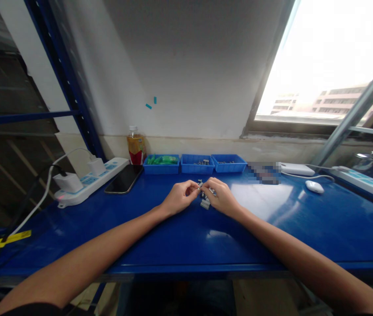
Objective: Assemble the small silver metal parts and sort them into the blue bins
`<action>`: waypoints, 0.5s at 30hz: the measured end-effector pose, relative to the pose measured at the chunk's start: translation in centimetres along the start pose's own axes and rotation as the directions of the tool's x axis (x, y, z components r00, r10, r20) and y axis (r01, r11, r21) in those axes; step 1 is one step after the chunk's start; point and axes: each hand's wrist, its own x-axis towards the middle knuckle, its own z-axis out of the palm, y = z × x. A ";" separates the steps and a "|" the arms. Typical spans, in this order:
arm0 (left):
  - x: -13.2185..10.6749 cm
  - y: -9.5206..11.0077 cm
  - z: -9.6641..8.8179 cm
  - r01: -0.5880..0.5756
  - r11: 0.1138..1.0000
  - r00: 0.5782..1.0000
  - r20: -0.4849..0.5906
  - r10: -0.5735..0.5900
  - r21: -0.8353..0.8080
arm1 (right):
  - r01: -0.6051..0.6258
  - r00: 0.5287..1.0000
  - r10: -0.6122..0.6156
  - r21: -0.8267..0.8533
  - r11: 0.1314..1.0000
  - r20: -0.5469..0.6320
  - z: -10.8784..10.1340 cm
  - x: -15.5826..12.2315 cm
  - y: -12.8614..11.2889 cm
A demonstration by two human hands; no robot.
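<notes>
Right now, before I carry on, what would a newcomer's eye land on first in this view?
Probably the bright window at upper right. Then the left hand and right hand, close together at the middle of the blue table, by small grey parts. Beyond them, green contents stand out in the leftmost of three blue bins.

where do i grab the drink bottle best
Probably by its upper body, just under the white cap, coming from above: the bottle stands upright, its top rising over the blue bin beside it, while the phone lies in front of its base.
</notes>
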 end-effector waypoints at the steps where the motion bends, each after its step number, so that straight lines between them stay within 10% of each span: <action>1: 0.0 0.0 0.0 0.008 1.000 1.000 -0.005 -0.008 -0.002 | 0.002 1.000 -0.002 -0.013 1.000 0.003 0.0 0.0 0.0; 15: -0.1 0.3 -0.4 0.031 0.998 0.999 0.021 -0.030 -0.059 | 0.080 0.997 -0.079 -0.030 0.996 0.007 -0.2 -0.2 -0.1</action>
